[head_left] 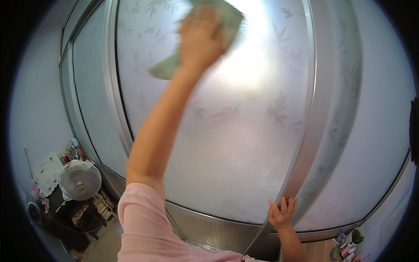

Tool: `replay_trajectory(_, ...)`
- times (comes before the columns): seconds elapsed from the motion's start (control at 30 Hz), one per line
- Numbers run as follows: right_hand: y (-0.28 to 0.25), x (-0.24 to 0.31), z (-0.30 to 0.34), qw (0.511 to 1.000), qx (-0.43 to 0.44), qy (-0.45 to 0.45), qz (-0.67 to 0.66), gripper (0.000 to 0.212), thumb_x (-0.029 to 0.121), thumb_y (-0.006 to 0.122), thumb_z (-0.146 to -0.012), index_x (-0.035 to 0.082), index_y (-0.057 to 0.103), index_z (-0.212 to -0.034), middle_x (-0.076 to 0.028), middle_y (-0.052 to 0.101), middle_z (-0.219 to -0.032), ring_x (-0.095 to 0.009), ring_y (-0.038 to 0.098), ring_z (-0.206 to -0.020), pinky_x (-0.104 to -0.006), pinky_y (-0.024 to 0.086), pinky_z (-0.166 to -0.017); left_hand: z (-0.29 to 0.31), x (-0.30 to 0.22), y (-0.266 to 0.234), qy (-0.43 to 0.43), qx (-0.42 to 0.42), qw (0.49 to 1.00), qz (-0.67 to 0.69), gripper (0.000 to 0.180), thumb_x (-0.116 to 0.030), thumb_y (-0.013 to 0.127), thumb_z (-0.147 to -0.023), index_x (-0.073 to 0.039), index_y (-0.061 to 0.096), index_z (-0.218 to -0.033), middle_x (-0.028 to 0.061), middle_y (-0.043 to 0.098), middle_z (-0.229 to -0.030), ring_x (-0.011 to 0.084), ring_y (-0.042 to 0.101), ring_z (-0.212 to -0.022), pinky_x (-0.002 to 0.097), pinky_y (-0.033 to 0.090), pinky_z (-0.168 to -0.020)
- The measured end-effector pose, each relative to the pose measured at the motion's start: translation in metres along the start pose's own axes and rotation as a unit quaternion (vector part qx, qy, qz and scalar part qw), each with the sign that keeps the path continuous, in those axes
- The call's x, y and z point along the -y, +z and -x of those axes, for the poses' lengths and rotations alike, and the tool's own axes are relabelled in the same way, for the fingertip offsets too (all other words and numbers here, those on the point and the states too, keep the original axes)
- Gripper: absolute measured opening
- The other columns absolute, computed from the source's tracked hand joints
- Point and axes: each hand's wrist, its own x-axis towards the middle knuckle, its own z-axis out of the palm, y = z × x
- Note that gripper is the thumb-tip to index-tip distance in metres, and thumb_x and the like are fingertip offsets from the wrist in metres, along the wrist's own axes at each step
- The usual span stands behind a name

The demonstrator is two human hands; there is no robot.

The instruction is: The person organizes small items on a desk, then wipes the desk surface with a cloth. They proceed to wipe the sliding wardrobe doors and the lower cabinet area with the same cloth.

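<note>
My left arm, in a short pink sleeve, reaches up across a frosted glass panel (244, 153) patterned with leaves. At its end my left hand (201, 37), blurred by motion, presses a greyish-green cloth (232, 21) against the upper part of the glass. One corner of the cloth hangs out below and left of the wrist. Low on the right, my right hand (283, 213) rests with fingers apart on the upright metal frame (302, 168) of the panel, and I see nothing held in it.
At the lower left stands a white electric fan (80, 180) beside a dark table (59, 209) with assorted items. A potted plant (357, 236) and several small containers sit at the lower right. More framed glass (98, 87) continues on the left.
</note>
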Motion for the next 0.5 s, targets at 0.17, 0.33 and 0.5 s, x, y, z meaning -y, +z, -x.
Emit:
replay_trajectory(0.17,0.000,-0.002,-0.001,1.000,-0.004,-0.001,-0.004,0.032,0.016,0.057,-0.082,0.019,0.068,-0.111,-0.012,0.051,-0.125,-0.038,0.036,-0.129,-0.0553,0.019,-0.111,0.054,-0.124,-0.056,0.190,0.171,0.943,0.214,0.056,-0.032,0.073,-0.073,-0.015,0.057,-0.124,0.0088,0.048,-0.136,0.0373,0.040,-0.129,0.0525,0.029,-0.107)
replay_trajectory(0.33,-0.003,0.000,-0.002,1.000,0.001,-0.006,-0.011,0.032,0.016,0.056,-0.082,0.018,0.068,-0.112,-0.012,0.050,-0.128,-0.037,0.030,-0.135,-0.0545,0.017,-0.112,0.124,0.010,-0.073,-0.027,0.091,0.995,0.002,0.043,-0.018,0.059,-0.085,-0.003,0.055,-0.125,0.0174,0.049,-0.135,0.0379,0.040,-0.128,0.0512,0.027,-0.107)
replay_trajectory(0.5,0.004,0.004,-0.004,1.000,-0.021,0.000,-0.008,0.033,0.016,0.055,-0.083,0.018,0.067,-0.113,-0.012,0.049,-0.131,-0.036,0.028,-0.137,-0.0538,0.017,-0.113,0.224,0.099,-0.127,-0.390,0.052,0.919,0.007,0.044,-0.015,0.054,-0.091,-0.001,0.046,-0.132,0.0198,0.048,-0.131,0.0366,0.048,-0.114,0.0435,0.035,-0.101)
